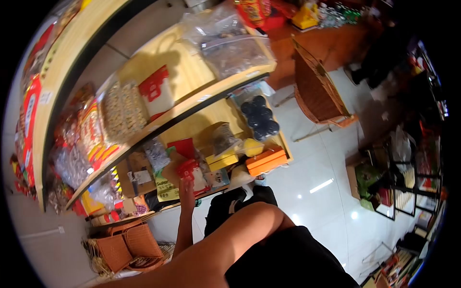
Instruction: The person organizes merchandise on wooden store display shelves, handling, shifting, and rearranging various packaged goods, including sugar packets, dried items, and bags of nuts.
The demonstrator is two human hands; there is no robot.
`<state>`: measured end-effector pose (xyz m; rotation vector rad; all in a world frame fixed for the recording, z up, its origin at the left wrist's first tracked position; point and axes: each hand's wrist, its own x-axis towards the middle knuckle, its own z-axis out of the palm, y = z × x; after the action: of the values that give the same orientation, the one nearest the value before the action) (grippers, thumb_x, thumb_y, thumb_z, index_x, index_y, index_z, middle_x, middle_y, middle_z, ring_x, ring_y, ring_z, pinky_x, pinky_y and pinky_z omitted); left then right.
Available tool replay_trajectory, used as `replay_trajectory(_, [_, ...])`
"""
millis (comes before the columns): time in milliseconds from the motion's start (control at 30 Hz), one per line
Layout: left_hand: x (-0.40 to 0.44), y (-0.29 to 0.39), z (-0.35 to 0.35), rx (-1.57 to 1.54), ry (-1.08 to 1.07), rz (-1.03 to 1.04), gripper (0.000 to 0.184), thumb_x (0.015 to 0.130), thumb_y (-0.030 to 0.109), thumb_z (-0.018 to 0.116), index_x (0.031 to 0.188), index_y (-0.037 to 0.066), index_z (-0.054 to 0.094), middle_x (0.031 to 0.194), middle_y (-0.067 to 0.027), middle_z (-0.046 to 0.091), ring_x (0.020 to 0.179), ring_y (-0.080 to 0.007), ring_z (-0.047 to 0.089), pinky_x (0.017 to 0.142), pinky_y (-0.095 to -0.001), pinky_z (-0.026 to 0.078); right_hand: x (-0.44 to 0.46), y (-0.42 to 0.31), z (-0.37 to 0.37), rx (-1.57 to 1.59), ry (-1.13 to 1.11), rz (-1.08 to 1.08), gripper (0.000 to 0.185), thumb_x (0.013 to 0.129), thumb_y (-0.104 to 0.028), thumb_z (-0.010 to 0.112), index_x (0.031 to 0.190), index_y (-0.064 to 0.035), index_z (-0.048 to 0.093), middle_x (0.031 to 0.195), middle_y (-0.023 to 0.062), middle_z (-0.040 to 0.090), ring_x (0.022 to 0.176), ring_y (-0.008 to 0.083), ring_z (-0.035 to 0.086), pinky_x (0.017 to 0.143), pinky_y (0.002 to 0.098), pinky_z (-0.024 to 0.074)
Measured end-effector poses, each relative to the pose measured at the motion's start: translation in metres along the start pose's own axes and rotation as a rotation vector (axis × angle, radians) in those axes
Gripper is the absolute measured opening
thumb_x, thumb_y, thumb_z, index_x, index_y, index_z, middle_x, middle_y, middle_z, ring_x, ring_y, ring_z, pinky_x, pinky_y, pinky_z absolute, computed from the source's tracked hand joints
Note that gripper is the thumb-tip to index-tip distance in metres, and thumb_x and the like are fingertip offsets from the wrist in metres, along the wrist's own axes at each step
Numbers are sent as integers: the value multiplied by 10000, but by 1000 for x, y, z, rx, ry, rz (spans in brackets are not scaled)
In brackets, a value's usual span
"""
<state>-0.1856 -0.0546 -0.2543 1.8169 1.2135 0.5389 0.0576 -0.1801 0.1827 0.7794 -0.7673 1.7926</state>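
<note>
My left hand reaches into the lower shelf and is closed on the near edge of a red and white packet. The fingers are small and partly blurred. Just left of the hand lies a green and yellow packet with dark print. A flat red packet rests behind it, next to a clear bag of greyish pieces. On the right stands a yellow box. My other bare arm crosses low in front of my body, and its hand is out of view.
The wooden upper shelf carries a bag of light snacks and another red and white packet. Orange boxes and dark round items sit at the shelf's right end. A wicker chair stands on the tiled floor.
</note>
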Motion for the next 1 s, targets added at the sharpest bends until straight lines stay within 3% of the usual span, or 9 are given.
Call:
replay_trajectory(33, [9,58,-5,-119,26,-80,259,995,224,483,1132,11,539,1052,-87,567,981,-155,552,864,-304,443,6,9,-3,-77,119,-210,247,947,-242,562,1069,-37,627,801,51,605,714,107,573,611,248,451])
replay_trajectory(133, [33,120,-29,-473,72,61,293,980,207,503,1197,12,501,1164,-106,555,1099,-185,539,949,-308,415,7,-7,-68,-556,224,-356,195,908,-202,584,1000,-31,574,935,52,579,840,156,578,655,343,482])
replay_trajectory(200, [49,161,-44,181,147,409,348,964,155,526,1266,4,440,1269,-142,499,1184,-221,507,1011,-336,394,0,-50,-97,-902,511,-224,174,874,-142,585,995,-17,588,971,39,575,813,74,567,761,255,482])
replay_trajectory(233, [51,198,-52,-295,63,196,387,957,137,526,1302,2,413,1325,-154,457,1232,-251,464,1049,-370,363,6,-63,-155,-1259,556,-414,163,877,-123,574,1001,-18,587,913,39,596,771,76,564,687,236,480])
replay_trajectory(300, [66,221,-64,-72,118,305,421,960,142,514,1333,-1,384,1321,-165,464,1252,-251,444,1063,-384,345,-6,-101,-218,-1486,895,-338,170,856,-83,563,1006,-8,591,829,49,629,761,111,584,660,266,477])
replay_trajectory(400, [98,256,-67,33,149,389,426,972,164,491,1347,2,371,1305,-177,474,1219,-251,468,1037,-396,364,-43,-136,-296,-1992,1147,-99,275,855,-135,573,1055,52,549,945,233,639,890,319,635,804,367,485])
replay_trajectory(600, [171,277,-53,186,166,226,497,949,247,515,1338,-26,369,1285,-247,467,1187,-337,478,997,-407,377,-76,-132,-345,-2096,1300,470,441,851,-205,509,1238,1,466,1139,267,594,1040,402,593,919,460,468])
replay_trajectory(800, [238,226,-43,325,240,171,583,906,296,539,1353,-20,338,1345,-262,422,1228,-427,420,1028,-478,322,-66,-127,-329,-2078,1410,569,478,806,-171,503,1267,-48,490,1114,244,623,1023,400,602,907,464,471])
replay_trajectory(1000, [242,231,-22,600,355,78,672,894,442,525,1385,36,312,1348,-258,407,1279,-411,361,1056,-535,183,-65,-126,-325,-2083,1450,618,479,785,-217,560,1229,-49,495,1079,229,639,1004,386,614,875,453,488])
